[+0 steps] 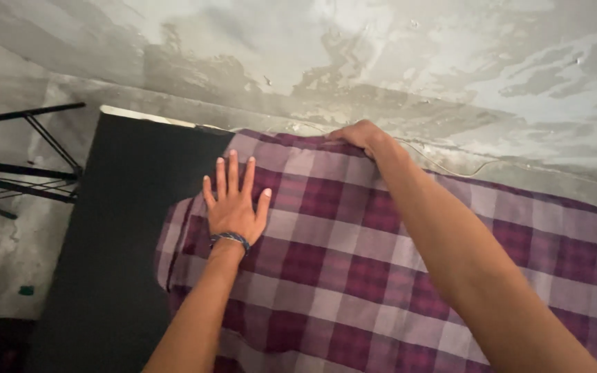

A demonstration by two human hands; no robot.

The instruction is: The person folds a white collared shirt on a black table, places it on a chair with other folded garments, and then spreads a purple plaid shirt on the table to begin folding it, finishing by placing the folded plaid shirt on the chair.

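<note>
On a dark bench [115, 228] set against a stained grey wall [381, 55], a purple and lilac checked cloth [354, 276] lies spread over most of the top, from a little inside the bench's left edge across to its right side. The head camera looks down along two bare forearms. The left hand [233, 207] lies flat on the cloth near its left border, palm down, its fingers [232, 169] straight and spread wide apart, closed on nothing; a dark braided band [231, 240] circles the wrist. The right hand [362, 136] reaches to the far edge of the bench, where its grip is curled together over the cloth's far hem, clamped on the fabric at the line where bench meets wall. The cloth rumples slightly in a fold at its left border, just below the left hand. A bare strip of the dark bench top shows along the left edge and the near left corner. Beyond the left edge, thin black metal bars [29, 166] stand against the wall. A pale wire [464, 170] runs along the wall just past the right wrist.
</note>
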